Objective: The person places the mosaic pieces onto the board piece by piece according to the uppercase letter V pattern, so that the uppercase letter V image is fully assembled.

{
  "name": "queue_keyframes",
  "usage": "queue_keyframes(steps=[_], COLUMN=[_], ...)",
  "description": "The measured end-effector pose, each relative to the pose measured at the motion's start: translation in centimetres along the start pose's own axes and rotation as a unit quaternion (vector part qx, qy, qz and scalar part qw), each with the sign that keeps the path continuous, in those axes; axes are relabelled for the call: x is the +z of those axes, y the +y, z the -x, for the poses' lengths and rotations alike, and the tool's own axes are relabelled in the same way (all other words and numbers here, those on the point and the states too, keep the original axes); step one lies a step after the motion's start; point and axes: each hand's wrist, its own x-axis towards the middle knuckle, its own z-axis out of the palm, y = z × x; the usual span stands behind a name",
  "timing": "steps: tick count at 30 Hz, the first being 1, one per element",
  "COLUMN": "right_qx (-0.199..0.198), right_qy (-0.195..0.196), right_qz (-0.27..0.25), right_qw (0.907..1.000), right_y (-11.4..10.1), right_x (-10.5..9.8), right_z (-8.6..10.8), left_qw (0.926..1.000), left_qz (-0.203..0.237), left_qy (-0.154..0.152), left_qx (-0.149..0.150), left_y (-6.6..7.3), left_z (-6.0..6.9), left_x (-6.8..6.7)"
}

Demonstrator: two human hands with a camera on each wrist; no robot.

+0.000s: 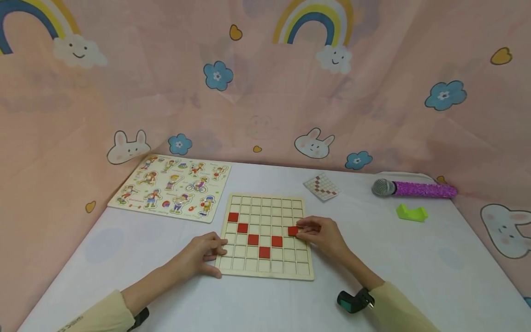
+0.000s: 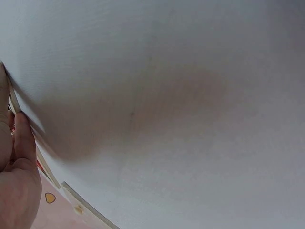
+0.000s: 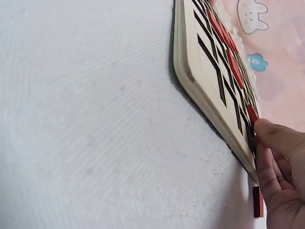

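Note:
A wooden grid board point(image 1: 244, 266) lies on the table with several red square tiles on it, one of them a tile point(image 1: 264, 252) low in the grid. My left hand point(image 1: 203, 253) holds the board's left edge, fingers curled at the rim and thumb near the lower corner. At the right side of the grid, my right hand point(image 1: 321, 235) pinches a red tile point(image 1: 292, 231) between thumb and fingertips. The right wrist view also has a red piece point(image 3: 258, 202) beside the lower fingers; whether it is held or lying there, I cannot tell.
Behind the board lies a small pattern card point(image 1: 321, 186) with a grid and red squares. A picture puzzle board point(image 1: 166, 186) is at the back left. A purple microphone point(image 1: 423, 189) and a green stand point(image 1: 411, 213) are at the right. A pink patterned cloth point(image 1: 257, 106) hangs behind.

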Motion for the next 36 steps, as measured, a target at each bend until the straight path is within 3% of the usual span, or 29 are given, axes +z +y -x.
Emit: queue_keyframes(steps=[13, 25, 36], right_qx=[-0.005, 0.01, 0.006], right_qy=[-0.018, -0.018, -0.021], right_qz=[0.023, -0.039, -0.043], right_qw=[0.9996, 0.999, 0.9988], right_y=[-0.57, -0.53, -0.6], right_x=[0.21, 0.43, 0.46], right_z=[-0.46, -0.34, -0.46], left_qw=[1.0, 1.0, 0.9999], left_qz=[0.004, 0.008, 0.014], left_qy=[0.001, 0.001, 0.002], left_qx=[0.003, 0.004, -0.001], left_y=[0.01, -0.17, -0.25], left_z=[-0.05, -0.04, 0.01], left_x=[-0.11, 0.04, 0.07])
